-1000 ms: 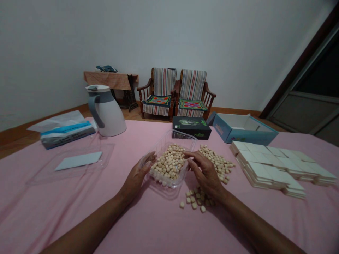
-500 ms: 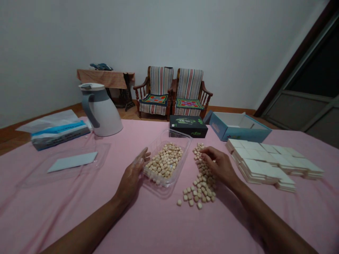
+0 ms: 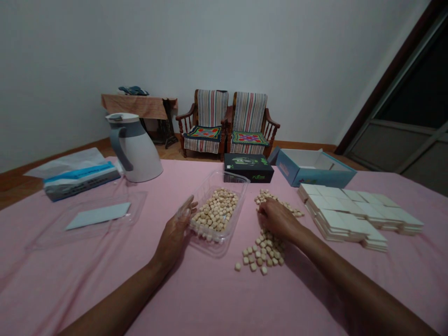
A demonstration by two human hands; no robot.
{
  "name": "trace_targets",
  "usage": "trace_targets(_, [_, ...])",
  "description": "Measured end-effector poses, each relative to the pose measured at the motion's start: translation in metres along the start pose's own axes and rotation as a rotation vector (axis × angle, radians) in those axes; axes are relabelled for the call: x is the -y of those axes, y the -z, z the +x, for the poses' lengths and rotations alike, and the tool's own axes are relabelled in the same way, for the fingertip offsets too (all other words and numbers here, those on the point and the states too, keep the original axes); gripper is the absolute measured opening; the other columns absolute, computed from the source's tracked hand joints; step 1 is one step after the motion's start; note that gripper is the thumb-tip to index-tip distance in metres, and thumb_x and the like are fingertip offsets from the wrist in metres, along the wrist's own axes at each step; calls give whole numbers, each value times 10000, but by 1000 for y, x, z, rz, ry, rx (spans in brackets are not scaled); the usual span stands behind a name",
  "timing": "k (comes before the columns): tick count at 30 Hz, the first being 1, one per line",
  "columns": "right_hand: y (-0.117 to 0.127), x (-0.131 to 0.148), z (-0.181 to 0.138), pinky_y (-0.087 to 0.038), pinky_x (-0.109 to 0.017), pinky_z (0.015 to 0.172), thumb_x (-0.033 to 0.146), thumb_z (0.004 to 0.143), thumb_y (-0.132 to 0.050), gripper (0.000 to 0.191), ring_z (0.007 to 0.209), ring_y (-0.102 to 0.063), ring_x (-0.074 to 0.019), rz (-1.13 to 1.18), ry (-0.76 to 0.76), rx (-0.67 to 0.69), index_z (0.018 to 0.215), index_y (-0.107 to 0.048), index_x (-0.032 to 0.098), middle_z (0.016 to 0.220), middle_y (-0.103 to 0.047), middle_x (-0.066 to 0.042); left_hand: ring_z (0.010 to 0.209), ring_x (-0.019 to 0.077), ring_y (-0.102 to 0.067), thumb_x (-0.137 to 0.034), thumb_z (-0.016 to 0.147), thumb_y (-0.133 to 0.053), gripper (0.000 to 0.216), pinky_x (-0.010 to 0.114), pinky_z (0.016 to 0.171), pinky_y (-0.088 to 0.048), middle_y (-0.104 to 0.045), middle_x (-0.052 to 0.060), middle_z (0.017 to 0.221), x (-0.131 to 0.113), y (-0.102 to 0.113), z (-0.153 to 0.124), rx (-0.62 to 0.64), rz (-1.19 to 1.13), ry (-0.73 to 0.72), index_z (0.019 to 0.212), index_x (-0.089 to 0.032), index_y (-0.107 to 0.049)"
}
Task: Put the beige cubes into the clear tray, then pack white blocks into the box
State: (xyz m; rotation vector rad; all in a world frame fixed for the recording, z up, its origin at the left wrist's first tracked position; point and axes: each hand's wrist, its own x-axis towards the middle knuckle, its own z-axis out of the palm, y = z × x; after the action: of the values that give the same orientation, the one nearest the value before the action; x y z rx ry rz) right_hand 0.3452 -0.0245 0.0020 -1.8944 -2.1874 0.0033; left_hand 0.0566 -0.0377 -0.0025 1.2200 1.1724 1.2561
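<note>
My left hand point(image 3: 175, 233) is at the left side of a clear plastic tray point(image 3: 241, 186), its fingers against the wall and rim. Many small wooden cubes point(image 3: 217, 210) fill the bottom of this tray. To its right, a loose pile of the same cubes point(image 3: 266, 252) lies on the pink cloth. My right hand point(image 3: 278, 219) is down in the upper part of that pile, fingers curled and pointing toward the tray. The hand itself hides its fingertips and whatever is between them.
Stacked square wooden tiles point(image 3: 350, 210) lie at the right. Behind are a black box point(image 3: 248, 168) and an open blue box point(image 3: 315, 172). At the left stand a white-grey jug point(image 3: 140, 154), a tissue pack point(image 3: 82, 179) and a clear lid point(image 3: 138, 205) with a pale strip.
My right hand has moved left and down into the pile, its fingers more curled. More cubes now show beyond its knuckles. My left hand stays at the tray's side.
</note>
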Motion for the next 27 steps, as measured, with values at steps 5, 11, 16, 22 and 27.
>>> trace_targets(5, [5, 10, 9, -422, -293, 679, 74, 800, -500, 206, 856, -650, -242, -163, -9, 156, 896, -675, 126, 938, -667, -159, 1250, 302, -489, -596, 824, -503, 658, 392, 902, -489, -523, 127, 1378, -2, -2, -1, 8, -41, 10, 1375, -239, -457])
trace_targets(11, [3, 13, 7, -438, -304, 757, 82, 832, -469, 269, 962, -636, -264, -172, -64, 264, 1040, -639, 76, 1075, -625, -201, 1227, 293, -503, -590, 844, -475, 639, 425, 982, -432, -535, 129, 1355, 0, -1, 0, 24, -1, -37, 1367, -223, -464])
trace_targets(16, [20, 13, 11, -418, -284, 695, 136, 817, -536, 131, 857, -626, -225, -46, -37, 166, 888, -642, 111, 931, -656, -140, 1220, 286, -506, -582, 845, -477, 642, 428, 983, -434, -534, 131, 1353, 3, 1, 2, 28, -16, -47, 1367, -210, -458])
trace_targets(22, [46, 49, 8, -398, -234, 630, 243, 862, -566, 78, 687, -535, -122, 543, 200, -271, 850, -580, 168, 792, -584, -19, 1201, 289, -524, -593, 823, -505, 671, 412, 965, -454, -558, 141, 1323, 1, -1, 1, 12, -34, -41, 1352, -182, -474])
trace_targets(27, [31, 75, -1, -389, -240, 633, 230, 869, -565, 66, 684, -505, -119, 661, 292, -295, 846, -590, 173, 782, -548, -13, 1206, 282, -526, -588, 832, -496, 665, 411, 975, -450, -552, 132, 1335, 1, -1, 1, 27, -31, -44, 1364, -191, -459])
